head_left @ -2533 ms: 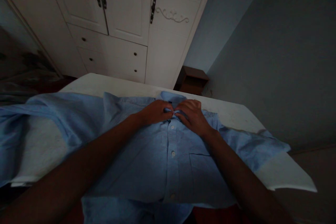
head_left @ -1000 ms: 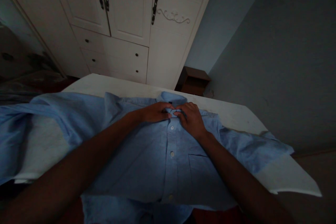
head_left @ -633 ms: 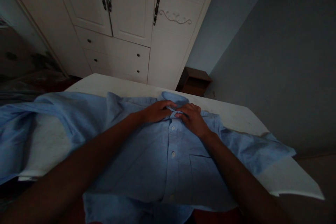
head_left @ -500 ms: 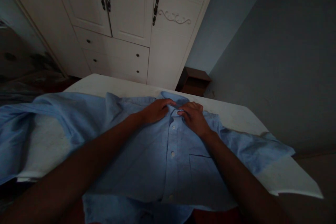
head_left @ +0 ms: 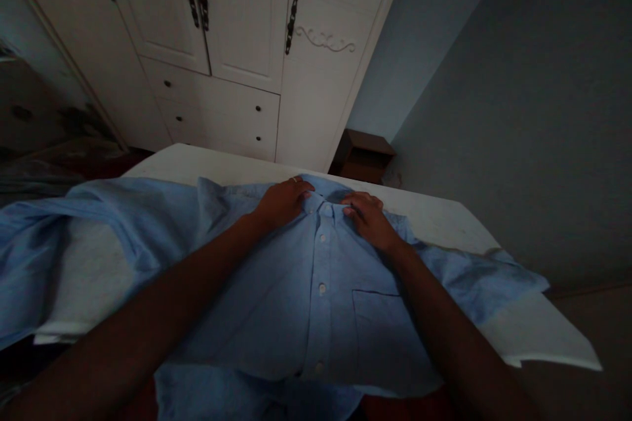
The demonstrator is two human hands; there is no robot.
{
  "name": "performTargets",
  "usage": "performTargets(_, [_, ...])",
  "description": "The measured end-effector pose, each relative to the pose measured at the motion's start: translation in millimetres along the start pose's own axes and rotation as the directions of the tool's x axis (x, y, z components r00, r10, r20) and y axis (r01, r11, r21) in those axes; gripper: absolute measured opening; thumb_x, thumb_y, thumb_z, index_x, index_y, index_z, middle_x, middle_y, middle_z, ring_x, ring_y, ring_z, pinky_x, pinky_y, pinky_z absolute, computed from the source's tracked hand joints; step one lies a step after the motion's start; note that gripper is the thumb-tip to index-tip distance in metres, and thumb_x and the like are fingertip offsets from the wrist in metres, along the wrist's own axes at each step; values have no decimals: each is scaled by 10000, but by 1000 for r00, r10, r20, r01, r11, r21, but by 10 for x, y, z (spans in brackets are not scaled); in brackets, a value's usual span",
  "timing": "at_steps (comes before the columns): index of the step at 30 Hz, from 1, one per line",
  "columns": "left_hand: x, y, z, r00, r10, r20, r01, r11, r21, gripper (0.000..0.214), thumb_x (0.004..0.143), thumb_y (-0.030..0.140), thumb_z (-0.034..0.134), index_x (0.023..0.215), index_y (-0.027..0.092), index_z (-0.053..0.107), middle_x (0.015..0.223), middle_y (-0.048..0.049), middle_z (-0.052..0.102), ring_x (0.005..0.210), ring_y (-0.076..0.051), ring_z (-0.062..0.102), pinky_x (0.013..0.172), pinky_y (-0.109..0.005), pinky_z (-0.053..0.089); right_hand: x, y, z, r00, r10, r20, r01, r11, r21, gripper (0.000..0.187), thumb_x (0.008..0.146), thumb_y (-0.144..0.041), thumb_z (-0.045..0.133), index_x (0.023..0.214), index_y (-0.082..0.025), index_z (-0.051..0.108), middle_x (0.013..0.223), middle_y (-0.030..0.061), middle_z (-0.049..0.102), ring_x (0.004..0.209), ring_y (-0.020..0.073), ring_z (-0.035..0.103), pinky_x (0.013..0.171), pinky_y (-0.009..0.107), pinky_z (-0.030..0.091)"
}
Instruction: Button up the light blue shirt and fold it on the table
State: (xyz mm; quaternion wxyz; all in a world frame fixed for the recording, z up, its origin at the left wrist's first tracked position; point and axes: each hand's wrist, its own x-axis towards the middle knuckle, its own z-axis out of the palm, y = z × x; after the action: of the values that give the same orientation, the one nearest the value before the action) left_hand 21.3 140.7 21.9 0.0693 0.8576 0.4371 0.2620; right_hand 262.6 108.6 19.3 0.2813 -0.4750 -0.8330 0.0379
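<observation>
A light blue button-up shirt lies front side up across the white table, its sleeves spread to both sides and its hem hanging over the near edge. My left hand is closed on the left side of the shirt's collar. On the collar's other side, my right hand pinches the fabric between thumb and fingers. Between the hands the collar button shows, with more buttons running down the placket. A chest pocket sits beside my right forearm.
Beyond the table stands a white wardrobe with dark handles and drawers. A small brown cabinet is on the floor by the grey wall. The left sleeve drapes past the table's left edge.
My left hand has shifted left, from near the collar button to the collar's left side. My right hand has moved slightly off the button, staying on the right side of the collar.
</observation>
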Motion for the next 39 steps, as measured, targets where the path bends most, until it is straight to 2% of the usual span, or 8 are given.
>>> performTargets(10, [12,-175,-58,998,50,-38,-51,999,-9,298,929,297,418,1093,194,645,1036,-74,646,980,-224,607,905,-383,484,14,-37,-43,992,65,-104,-73,994,-77,300,944,-440,446,950,-241,671,957,49,697,986,249,555,947,462,291])
performTargets(18, [-6,-244,-90,986,21,-164,-46,988,-150,427,896,438,480,1217,172,572,1301,-147,482,1042,-219,588,955,-406,481,164,414,-35,991,12,-130,15,978,207,345,951,-406,408,1125,-259,667,1180,72,657,1174,245,530,1039,460,351])
performTargets(21, [3,-294,-100,994,-41,-99,17,974,-227,469,889,450,473,1253,161,537,1303,-153,514,1197,-248,518,1030,-420,427,323,474,-109,995,90,52,-103,915,390,327,899,-326,488,1166,-228,649,1256,94,627,1203,252,540,1044,475,377])
performTargets(24, [25,-367,-134,992,-119,46,128,932,-340,635,812,523,565,1336,182,456,1327,-147,524,1210,-265,522,981,-413,465,462,458,-207,948,76,309,-251,775,580,460,774,-195,577,1231,-235,616,1341,81,581,1249,257,525,1027,457,421])
performTargets(28, [108,-437,-194,979,-135,156,182,921,-345,784,638,505,746,1313,197,492,1228,-128,595,1041,-252,609,869,-376,513,582,476,-354,921,2,390,-307,623,720,515,714,-130,532,1203,-247,643,1371,54,563,1285,241,499,1050,450,402])
performTargets(34, [296,-443,-194,977,-171,129,202,933,-298,573,595,437,783,1080,170,637,916,-50,658,807,-192,610,709,-300,494,612,586,-389,856,-115,504,-207,817,538,376,693,-222,701,1067,-244,718,1393,54,539,1311,255,460,1058,441,372])
performTargets(37, [335,-426,-222,978,-175,111,202,925,-322,488,617,420,754,1026,173,653,874,-35,646,747,-171,596,653,-275,476,582,598,-338,872,-122,474,-152,853,500,225,704,-348,732,857,-184,734,1195,72,661,1148,253,582,976,395,438])
performTargets(39, [342,-425,-260,981,-175,83,193,914,-358,429,645,421,724,991,177,653,950,-47,654,814,-178,608,686,-270,483,562,612,-320,898,-78,433,-164,854,494,261,706,-412,729,783,-164,697,1027,65,696,980,232,638,862,358,488])
